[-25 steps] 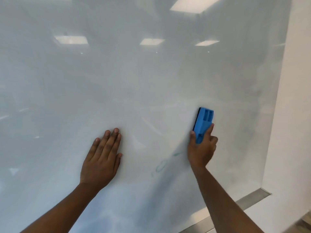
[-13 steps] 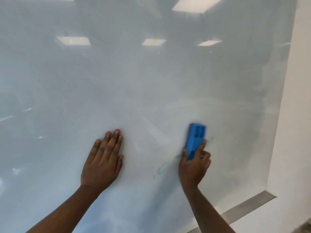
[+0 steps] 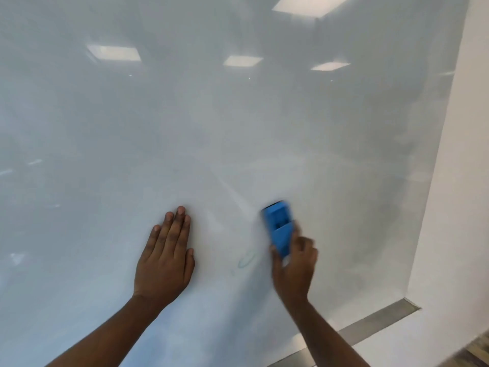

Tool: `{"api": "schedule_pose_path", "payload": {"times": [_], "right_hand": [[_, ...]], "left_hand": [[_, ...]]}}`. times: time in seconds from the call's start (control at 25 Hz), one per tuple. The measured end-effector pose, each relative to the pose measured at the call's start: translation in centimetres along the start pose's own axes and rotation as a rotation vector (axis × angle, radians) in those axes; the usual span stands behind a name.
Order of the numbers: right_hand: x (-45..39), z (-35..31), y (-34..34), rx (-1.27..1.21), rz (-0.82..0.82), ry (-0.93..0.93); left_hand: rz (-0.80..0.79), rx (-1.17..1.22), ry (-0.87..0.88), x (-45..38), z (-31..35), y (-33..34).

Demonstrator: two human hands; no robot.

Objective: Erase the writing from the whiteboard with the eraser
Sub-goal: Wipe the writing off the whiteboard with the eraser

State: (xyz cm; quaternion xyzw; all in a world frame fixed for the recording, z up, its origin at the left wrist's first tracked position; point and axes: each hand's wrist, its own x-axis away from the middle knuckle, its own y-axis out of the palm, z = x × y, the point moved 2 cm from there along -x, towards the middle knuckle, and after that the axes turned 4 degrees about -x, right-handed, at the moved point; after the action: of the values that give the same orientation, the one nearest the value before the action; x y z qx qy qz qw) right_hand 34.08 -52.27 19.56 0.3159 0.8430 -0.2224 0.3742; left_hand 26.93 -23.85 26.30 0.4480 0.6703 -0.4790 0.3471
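Both hands are on the board [image 3: 238, 128]. Left hand [image 3: 165, 260] lies flat against it, fingers straight and close together, thumb alongside, pressing the glossy surface low and left of the middle; nothing is held in it. Right hand [image 3: 293, 268] grips the eraser [image 3: 279, 229] — thumb on its left side, fingers curled round its right side — and is blurred, as is the eraser.

The eraser is blue, standing roughly upright with its top tipped a little to the left, its face against the board, in the lower middle of the board and to the right of the left hand. A thin dark strip shows along its upper edge.

Between the two hands, just left of the right thumb, a faint greenish mark [image 3: 247, 258] remains on the board — a pale loop with a smear below it. Whether it is a letter cannot be told.

The board reflects ceiling lights [image 3: 113, 53] near its upper edge. Along its lower right edge runs a grey metal strip [image 3: 381, 323], and past its right edge stands a white wall [image 3: 460, 181].
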Motion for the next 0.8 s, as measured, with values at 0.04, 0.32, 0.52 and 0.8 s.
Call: {"api": "schedule_pose_path", "payload": {"times": [0.04,0.32,0.52,0.8], "right_hand": [[2.0,0.1,0.0,0.061,-0.103,-0.235],[-2.2,3.2,-0.7,-0.109,0.161,0.582],[10.2,0.4,2.7,0.065,-0.302,-0.464],[7.8,-0.4,2.0,-0.097,-0.093,0.043]], "left_hand": [[-0.008,0.0,0.005,0.3,0.1,0.2],[-0.02,-0.029,0.036,0.7,-0.1,1.0],[-0.006,-0.06,0.074,0.5,-0.1,0.8],[-0.03,-0.077,0.082,0.8,-0.1,1.0]]}}
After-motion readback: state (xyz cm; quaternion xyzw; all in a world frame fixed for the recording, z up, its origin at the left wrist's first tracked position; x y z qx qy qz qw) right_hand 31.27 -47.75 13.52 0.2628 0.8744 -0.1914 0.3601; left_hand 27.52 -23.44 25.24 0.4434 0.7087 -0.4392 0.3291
